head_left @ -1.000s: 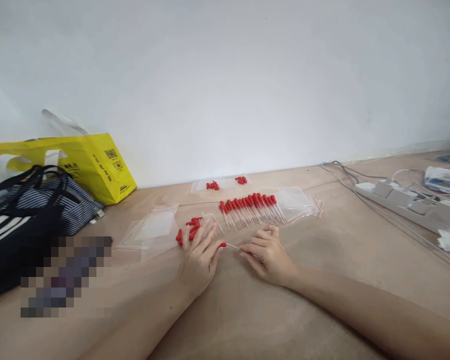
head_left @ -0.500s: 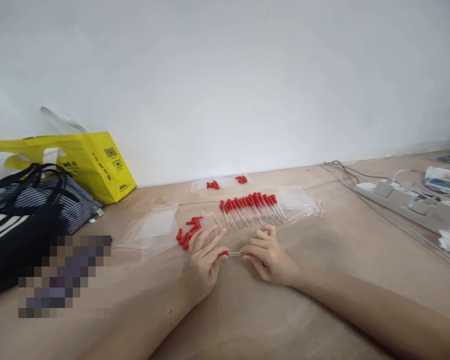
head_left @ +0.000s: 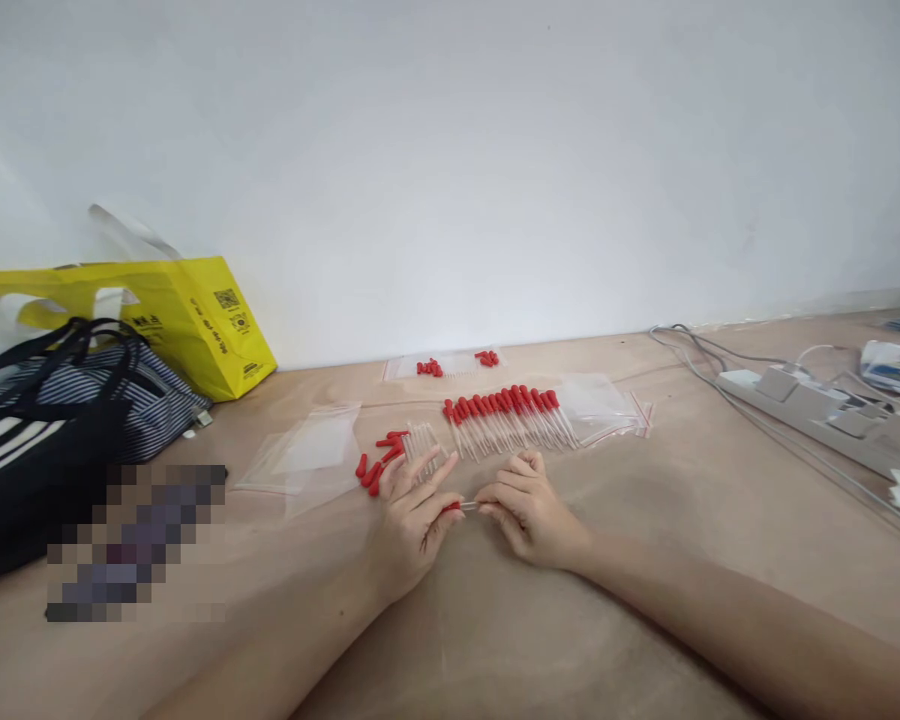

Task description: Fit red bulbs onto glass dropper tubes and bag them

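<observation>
My left hand (head_left: 411,530) pinches a red rubber bulb (head_left: 452,507) between thumb and index finger, its other fingers raised. From the bulb a thin clear tube (head_left: 470,506) runs to my right hand (head_left: 531,515), which grips the tube's other end in its fingertips; most of the tube is hidden there. Just beyond my left hand lie several loose red bulbs (head_left: 373,474) and a group of bare clear tubes (head_left: 421,438), partly covered by the fingers. Further off, assembled droppers (head_left: 506,422) with red bulbs lie side by side in a row.
Clear zip bags lie left (head_left: 316,440) and right (head_left: 592,400) of the droppers; another bag (head_left: 461,366) with red bulbs is by the wall. Yellow (head_left: 232,330) and striped black bags (head_left: 157,400) stand left. At right are a power strip (head_left: 810,405) and cables (head_left: 757,405).
My hands have come slightly closer together, so a shorter stretch of the tube shows between them. The whole view has shifted a little.
</observation>
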`<state>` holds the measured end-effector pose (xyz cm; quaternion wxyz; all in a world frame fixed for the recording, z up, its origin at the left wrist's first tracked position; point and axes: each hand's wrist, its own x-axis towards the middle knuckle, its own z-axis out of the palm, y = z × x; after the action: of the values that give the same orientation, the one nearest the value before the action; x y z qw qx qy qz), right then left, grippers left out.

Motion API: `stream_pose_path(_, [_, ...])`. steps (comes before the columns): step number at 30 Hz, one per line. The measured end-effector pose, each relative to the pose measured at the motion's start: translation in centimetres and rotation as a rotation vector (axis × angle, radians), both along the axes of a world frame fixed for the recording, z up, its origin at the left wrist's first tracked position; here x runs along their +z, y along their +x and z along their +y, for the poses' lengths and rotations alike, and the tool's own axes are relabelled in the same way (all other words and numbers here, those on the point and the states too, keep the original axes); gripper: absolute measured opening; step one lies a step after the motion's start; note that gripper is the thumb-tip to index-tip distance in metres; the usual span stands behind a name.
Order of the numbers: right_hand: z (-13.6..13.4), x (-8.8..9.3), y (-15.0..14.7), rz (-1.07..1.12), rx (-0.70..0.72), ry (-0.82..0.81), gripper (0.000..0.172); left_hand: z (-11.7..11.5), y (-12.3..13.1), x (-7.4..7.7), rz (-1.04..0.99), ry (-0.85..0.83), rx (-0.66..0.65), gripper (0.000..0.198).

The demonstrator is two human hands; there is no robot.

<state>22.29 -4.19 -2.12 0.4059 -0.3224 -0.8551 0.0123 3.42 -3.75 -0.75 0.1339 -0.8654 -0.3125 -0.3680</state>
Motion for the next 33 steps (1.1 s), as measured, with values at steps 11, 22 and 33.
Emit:
stream_pose_path(11, [0.0, 0.1, -0.1, -0.011, 0.036, -0.154, 0.019, 0.0, 0.2, -0.1, 0.050, -0.055, -0.060, 0.024])
stream_pose_path(22, [2.3, 0.7, -0.3, -0.123, -0.241, -0.265, 0.014, 2.1, -2.2, 0.5, 0.029, 0.003, 0.256, 0.023])
stream_pose_path(33, [9.4, 1.5, -5.6, -0.025, -0.783, -0.504, 0.018, 4.0, -6.3, 1.0, 0.174, -0.231, 0.547, 0.039])
